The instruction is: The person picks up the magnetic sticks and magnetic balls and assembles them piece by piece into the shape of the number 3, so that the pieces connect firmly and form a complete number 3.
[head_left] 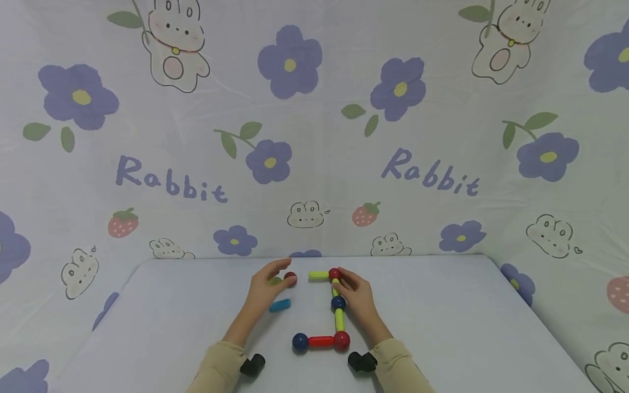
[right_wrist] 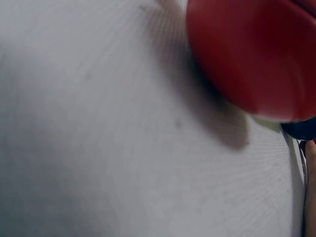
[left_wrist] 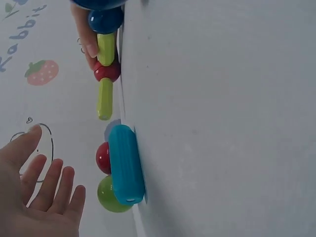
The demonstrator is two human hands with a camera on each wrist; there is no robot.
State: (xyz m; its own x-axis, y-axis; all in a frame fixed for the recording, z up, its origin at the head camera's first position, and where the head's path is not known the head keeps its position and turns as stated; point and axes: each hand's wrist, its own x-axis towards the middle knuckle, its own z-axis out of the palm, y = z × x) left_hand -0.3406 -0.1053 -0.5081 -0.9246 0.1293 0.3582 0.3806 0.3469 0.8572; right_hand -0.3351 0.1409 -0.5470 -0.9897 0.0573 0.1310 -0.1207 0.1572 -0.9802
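A chain of magnetic balls and sticks lies on the white table. At its far end, my right hand (head_left: 357, 292) holds the red ball (head_left: 334, 274), thumb beside the yellow-green stick (head_left: 336, 289). Another yellow-green stick (head_left: 318, 275) points left from that ball. Nearer come a dark blue ball (head_left: 338, 303), a yellow-green stick (head_left: 339, 320), a red ball (head_left: 341, 340), a red stick (head_left: 321, 341) and a blue ball (head_left: 300, 343). My left hand (head_left: 265, 288), fingers spread, is beside a loose red ball (head_left: 291, 278) and a green ball (left_wrist: 111, 195). A blue stick (left_wrist: 126, 165) lies nearby.
The white table (head_left: 442, 322) runs back to a patterned cloth (head_left: 334, 164) with rabbits, flowers and strawberries. Both wrists carry dark devices, the left device (head_left: 253, 365) and the right device (head_left: 362, 362), close above the table.
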